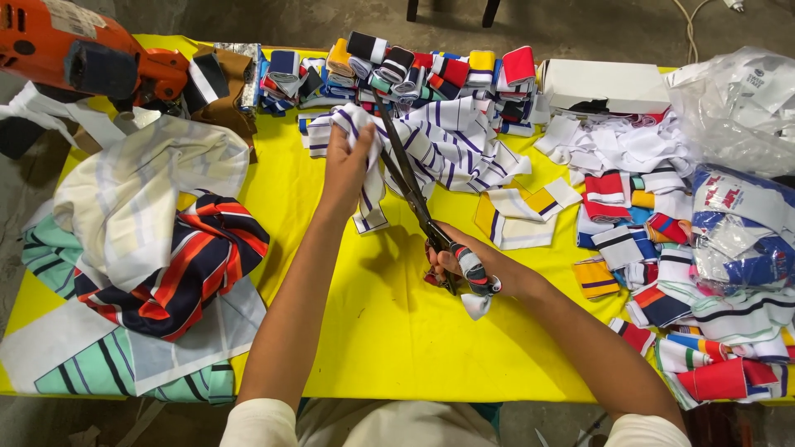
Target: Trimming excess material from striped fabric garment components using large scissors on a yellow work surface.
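A white oblong box (610, 84) and clear plastic bags (733, 103) sit far right.

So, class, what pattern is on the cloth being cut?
White cloth with purple stripes, seen in the head view.

Left hand (346, 159) grips white purple-striped fabric (439, 145); right hand (470, 266) holds scissors (411, 186) on yellow table (389, 331).
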